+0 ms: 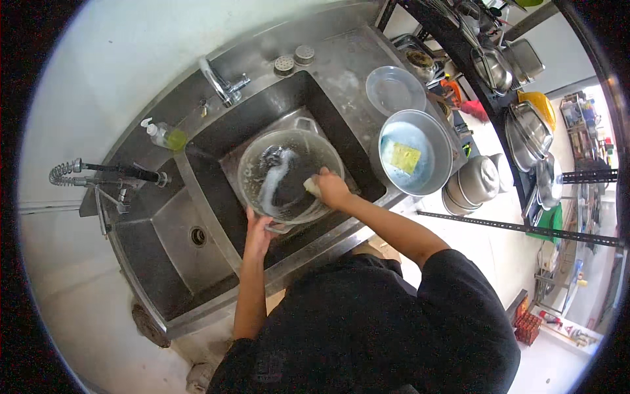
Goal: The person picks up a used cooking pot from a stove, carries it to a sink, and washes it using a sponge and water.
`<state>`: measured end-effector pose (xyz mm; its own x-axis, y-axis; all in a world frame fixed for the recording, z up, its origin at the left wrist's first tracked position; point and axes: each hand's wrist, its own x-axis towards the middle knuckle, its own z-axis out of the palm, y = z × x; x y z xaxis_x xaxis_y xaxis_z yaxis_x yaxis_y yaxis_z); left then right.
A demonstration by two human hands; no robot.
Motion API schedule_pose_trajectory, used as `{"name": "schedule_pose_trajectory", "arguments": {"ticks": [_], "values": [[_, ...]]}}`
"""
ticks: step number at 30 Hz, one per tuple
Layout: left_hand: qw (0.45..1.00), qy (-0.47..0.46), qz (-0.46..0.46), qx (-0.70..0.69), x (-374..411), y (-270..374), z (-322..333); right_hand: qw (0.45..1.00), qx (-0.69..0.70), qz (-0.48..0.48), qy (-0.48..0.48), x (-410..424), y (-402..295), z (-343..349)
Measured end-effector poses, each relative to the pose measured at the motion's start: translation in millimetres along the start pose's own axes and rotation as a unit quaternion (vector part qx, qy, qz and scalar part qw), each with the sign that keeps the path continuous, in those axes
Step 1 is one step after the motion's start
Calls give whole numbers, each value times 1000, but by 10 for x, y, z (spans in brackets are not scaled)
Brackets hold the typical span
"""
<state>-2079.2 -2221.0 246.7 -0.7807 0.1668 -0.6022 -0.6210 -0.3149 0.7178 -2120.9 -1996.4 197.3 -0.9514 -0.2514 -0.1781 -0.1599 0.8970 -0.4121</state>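
A large round metal pot with two loop handles sits in the right basin of a steel sink, a white streak and wet spots on its inside. My left hand holds the pot's near rim beside the lower handle. At the pot's right inner side, my right hand grips a pale scrubbing pad, mostly covered by the fingers. On the counter to the right, a round metal basin holds bluish suds and a yellow sponge. Behind it lies a shallow round dish.
A chrome faucet stands behind the sink, near two strainers. A soap pump bottle and a spring-hose sprayer are at left, by the second basin. Stacked pots and a black metal rack with cookware stand right.
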Motion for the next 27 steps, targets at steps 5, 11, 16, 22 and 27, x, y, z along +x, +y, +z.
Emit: {"name": "schedule_pose_trajectory", "arguments": {"ticks": [5, 11, 16, 22, 27], "values": [[994, -55, 18, -93, 232, -239, -148, 899, 438, -14, 18, -148, 295, -365], [993, -34, 25, -111, 444, -361, -393, 833, 402, 240, 295, -844, 707, -1368], [993, 2, 52, -108, 665, -341, -512, 897, 104, 316, 291, -704, 1069, -1451], [989, 111, 20, -99, 772, -315, -616, 956, 189, 110, 198, 967, -8, -1230], [987, 93, 36, -123, 956, -409, -604, 923, 223, -13, 312, 2937, -409, -580]]}}
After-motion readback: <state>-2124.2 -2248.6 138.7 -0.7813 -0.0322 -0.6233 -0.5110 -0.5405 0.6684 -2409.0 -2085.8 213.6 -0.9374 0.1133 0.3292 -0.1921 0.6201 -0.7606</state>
